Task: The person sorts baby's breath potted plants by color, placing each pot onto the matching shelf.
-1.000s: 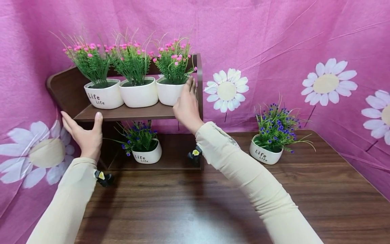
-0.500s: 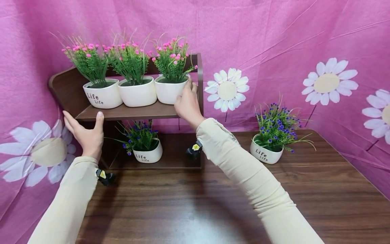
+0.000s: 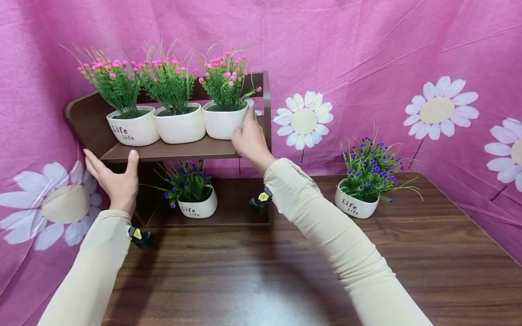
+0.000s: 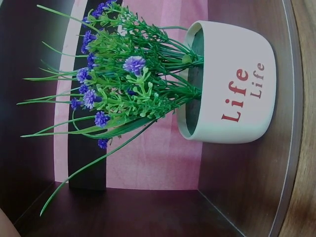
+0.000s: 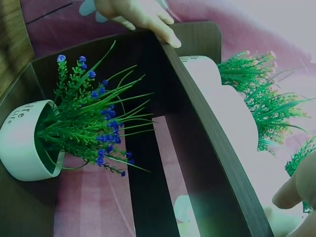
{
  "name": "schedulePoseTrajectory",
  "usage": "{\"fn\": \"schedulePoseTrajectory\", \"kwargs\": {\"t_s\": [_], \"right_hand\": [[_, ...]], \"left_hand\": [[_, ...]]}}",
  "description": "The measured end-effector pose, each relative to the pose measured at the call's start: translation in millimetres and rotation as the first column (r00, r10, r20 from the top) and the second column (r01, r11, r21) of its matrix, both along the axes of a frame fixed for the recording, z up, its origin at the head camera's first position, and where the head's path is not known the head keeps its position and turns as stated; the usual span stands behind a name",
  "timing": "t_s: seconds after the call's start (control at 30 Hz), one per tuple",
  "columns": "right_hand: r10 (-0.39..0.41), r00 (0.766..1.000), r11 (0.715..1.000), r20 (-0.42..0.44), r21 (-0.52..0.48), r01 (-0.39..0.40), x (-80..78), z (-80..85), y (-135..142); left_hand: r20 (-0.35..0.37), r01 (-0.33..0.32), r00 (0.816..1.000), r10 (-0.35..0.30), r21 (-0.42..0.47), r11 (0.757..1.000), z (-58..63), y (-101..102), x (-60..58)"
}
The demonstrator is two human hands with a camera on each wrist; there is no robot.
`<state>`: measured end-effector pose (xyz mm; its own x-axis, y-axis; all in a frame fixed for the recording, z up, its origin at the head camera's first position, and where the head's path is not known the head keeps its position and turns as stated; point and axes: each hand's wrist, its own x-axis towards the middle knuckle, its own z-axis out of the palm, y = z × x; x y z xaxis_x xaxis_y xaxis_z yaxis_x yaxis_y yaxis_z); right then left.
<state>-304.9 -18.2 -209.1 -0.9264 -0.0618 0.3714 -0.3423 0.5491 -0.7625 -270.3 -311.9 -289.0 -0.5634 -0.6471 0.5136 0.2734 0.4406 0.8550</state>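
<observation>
Three white pots with pink flowers stand in a row on the upper board of a brown two-tier shelf (image 3: pixel 175 151). My right hand (image 3: pixel 253 138) touches the right side of the rightmost pot (image 3: pixel 224 123), its thumb near the pot's front. The middle pot (image 3: pixel 179 127) and the left pot (image 3: pixel 133 129), lettered "Life", stand close beside it. My left hand (image 3: pixel 116 179) is spread at the shelf's left front corner. Its thumb lies at the upper board's front edge, and straight fingers reach along the outer side panel. In the right wrist view, the pots look washed out.
A blue-flowered pot (image 3: pixel 197 206) stands on the lower tier, large in the left wrist view. Another blue-flowered pot (image 3: pixel 355 203) stands on the wooden table (image 3: pixel 326 271) right of the shelf. Pink cloth (image 3: pixel 346 40) with printed daisies hangs behind and at both sides.
The three pink-flowered pots have slid slightly left along the upper board, with my right hand following against the rightmost one. My left hand has hardly moved.
</observation>
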Motion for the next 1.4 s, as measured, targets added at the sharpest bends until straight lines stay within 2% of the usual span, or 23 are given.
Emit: {"fn": "schedulePoseTrajectory", "kwargs": {"t_s": [0.27, 0.63, 0.77, 1.0, 1.2, 1.4], "right_hand": [[0.019, 0.998, 1.0, -0.059, 0.005, -0.019, 5.2, -4.9, 1], [0.074, 0.993, 0.997, -0.094, -0.022, -0.077, 19.3, -11.0, 7], [0.126, 0.985, 0.992, -0.119, -0.005, -0.128, 24.6, -14.1, 13], [0.209, 0.971, 0.978, -0.113, 0.005, -0.21, 30.3, -21.5, 23], [0.248, 0.955, 0.968, -0.165, -0.006, -0.253, 38.2, -28.2, 31], [0.281, 0.936, 0.956, -0.213, -0.023, -0.293, 46.5, -33.7, 39]], "left_hand": [[-0.007, 0.0, 1.0, 0.0, 0.002, 1.0, -0.3, 0, 1.2], [-0.002, 0.006, 1.0, -0.006, 0.0, 1.0, -0.2, 3, 3.3], [0.003, 0.009, 1.0, -0.009, 0.003, 1.0, 0.7, 2, 3.2], [0.004, 0.014, 1.0, -0.014, 0.004, 1.0, -0.9, -1, 3.1], [0.003, 0.015, 1.0, -0.015, -0.001, 1.0, -3.4, 1, 5.0], [-0.012, 0.016, 1.0, -0.016, -0.002, 1.0, -0.4, 2, 5.4]]}}
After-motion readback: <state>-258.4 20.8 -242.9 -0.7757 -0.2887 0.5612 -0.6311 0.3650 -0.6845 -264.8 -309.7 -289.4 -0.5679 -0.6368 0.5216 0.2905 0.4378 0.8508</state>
